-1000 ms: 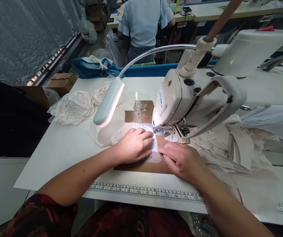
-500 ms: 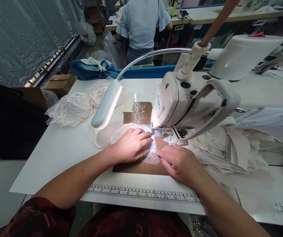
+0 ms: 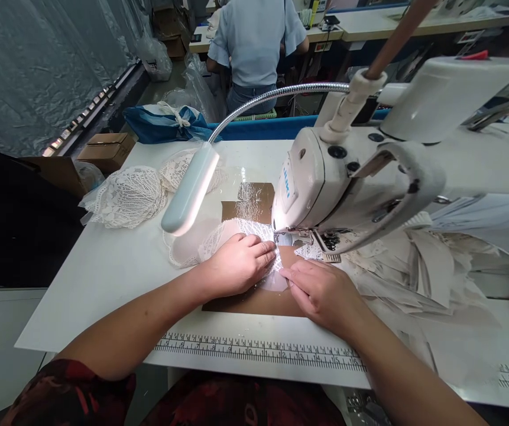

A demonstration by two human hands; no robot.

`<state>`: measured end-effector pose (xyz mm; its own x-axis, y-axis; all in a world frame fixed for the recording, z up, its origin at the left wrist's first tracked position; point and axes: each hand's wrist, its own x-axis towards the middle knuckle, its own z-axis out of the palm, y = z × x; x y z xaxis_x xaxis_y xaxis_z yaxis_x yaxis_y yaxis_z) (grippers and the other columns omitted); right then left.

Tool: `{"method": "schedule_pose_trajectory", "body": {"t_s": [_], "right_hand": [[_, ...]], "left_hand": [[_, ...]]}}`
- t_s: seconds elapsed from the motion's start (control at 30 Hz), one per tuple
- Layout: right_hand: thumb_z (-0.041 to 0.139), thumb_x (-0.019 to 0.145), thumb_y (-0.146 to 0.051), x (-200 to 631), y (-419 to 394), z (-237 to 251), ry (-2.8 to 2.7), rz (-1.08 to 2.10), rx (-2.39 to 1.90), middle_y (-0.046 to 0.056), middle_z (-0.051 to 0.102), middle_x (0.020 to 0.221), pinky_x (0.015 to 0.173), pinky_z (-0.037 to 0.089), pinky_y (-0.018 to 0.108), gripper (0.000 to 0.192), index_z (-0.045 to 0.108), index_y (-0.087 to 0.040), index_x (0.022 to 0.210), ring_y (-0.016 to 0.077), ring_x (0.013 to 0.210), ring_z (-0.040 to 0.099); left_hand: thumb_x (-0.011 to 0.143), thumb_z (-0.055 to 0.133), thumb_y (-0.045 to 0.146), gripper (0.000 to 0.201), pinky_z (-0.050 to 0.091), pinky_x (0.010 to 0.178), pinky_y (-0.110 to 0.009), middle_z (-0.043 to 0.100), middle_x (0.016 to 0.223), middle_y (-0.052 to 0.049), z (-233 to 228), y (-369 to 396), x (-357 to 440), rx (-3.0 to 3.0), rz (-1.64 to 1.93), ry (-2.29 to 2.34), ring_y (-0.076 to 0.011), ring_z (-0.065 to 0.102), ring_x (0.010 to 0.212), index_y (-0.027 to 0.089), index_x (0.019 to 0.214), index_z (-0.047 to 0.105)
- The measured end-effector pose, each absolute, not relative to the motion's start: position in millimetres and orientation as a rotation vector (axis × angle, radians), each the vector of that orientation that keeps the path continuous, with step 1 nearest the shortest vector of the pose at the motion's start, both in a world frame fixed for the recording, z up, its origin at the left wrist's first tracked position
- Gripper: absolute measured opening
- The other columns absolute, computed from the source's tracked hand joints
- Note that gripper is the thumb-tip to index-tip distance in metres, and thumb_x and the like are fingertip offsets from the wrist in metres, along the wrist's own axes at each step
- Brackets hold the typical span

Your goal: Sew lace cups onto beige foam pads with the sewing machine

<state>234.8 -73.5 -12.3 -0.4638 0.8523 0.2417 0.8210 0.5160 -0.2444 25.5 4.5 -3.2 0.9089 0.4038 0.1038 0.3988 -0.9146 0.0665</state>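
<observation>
A piece of white lace with a sheer panel (image 3: pixel 254 228) lies under the needle end of a white sewing machine (image 3: pixel 302 171). My left hand (image 3: pixel 242 266) lies flat on this lace, just left of the needle, fingers stretched toward it. At the near edge of the lace, my right hand (image 3: pixel 320 290) pinches the fabric between thumb and bent fingers. Brown board (image 3: pixel 254 303) shows beneath the work. Part of the lace is hidden under my left hand.
A lamp (image 3: pixel 190 189) on a bent metal neck hangs over the left side. Lace pieces (image 3: pixel 127 195) are stacked at left, and pale fabric pieces (image 3: pixel 414 272) heap up at right. A ruler strip (image 3: pixel 254 350) runs along the front edge. Another person (image 3: pixel 258 47) sits beyond.
The near edge of the lace has shifted slightly away from me, toward the needle. My left hand has moved a little to the right; my right hand stays almost in place.
</observation>
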Motion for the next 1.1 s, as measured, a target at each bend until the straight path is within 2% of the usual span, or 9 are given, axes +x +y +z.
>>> {"method": "schedule_pose_trajectory", "body": {"t_s": [0.2,0.6,0.87,1.0,1.1], "right_hand": [[0.043,0.085,-0.011,232.9,-69.5,-13.6,-2.445,0.076,-1.483,0.004,0.065,0.076,0.065,0.04,0.027,0.034,0.07,-0.017,0.105,0.0157,0.071,0.058],[0.042,0.085,-0.013,227.8,-65.3,-11.4,-2.458,0.015,-1.6,0.002,0.065,0.074,0.058,0.035,0.028,0.037,0.07,-0.022,0.107,0.016,0.068,0.056],[0.042,0.087,-0.016,220.6,-58.9,-17.4,-2.343,0.04,-1.796,0.0,0.071,0.089,0.064,0.042,0.029,0.044,0.063,-0.028,0.124,0.019,0.081,0.062],[0.04,0.087,-0.016,220.3,-58.3,-14.2,-2.323,0.124,-1.801,0.001,0.072,0.094,0.068,0.045,0.029,0.045,0.062,-0.028,0.124,0.0201,0.087,0.064],[0.039,0.089,-0.019,221.8,-57.7,-9.3,-2.307,0.236,-1.799,0.002,0.072,0.098,0.065,0.046,0.03,0.042,0.064,-0.026,0.122,0.0202,0.083,0.065]], "left_hand": [[0.096,0.04,0.022,0.037,0.041,0.086,-0.037,0.053,0.136,-0.011,0.1,11.3,23.2,3.038,0.157,0.679,-0.0242,0.052,0.105,0.011,0.127,0.055],[0.095,0.041,0.016,0.034,0.041,0.089,-0.038,0.055,0.136,-0.007,-4.4,12.9,20.6,3.059,0.165,0.667,-0.023,0.051,0.11,0.013,0.125,0.057],[0.092,0.044,0.014,0.035,0.042,0.092,-0.039,0.058,0.131,-0.01,-12.3,24.5,20.3,2.987,0.285,0.807,-0.0245,0.052,0.112,0.013,0.124,0.058],[0.089,0.045,0.013,0.037,0.043,0.091,-0.041,0.06,0.129,-0.011,-16.5,26.8,17.5,2.938,0.406,0.836,-0.0263,0.053,0.11,0.013,0.123,0.059],[0.088,0.046,0.017,0.038,0.043,0.094,-0.042,0.059,0.129,-0.012,-20.0,29.6,14.0,2.862,0.527,0.842,-0.0262,0.054,0.111,0.013,0.123,0.059]]}}
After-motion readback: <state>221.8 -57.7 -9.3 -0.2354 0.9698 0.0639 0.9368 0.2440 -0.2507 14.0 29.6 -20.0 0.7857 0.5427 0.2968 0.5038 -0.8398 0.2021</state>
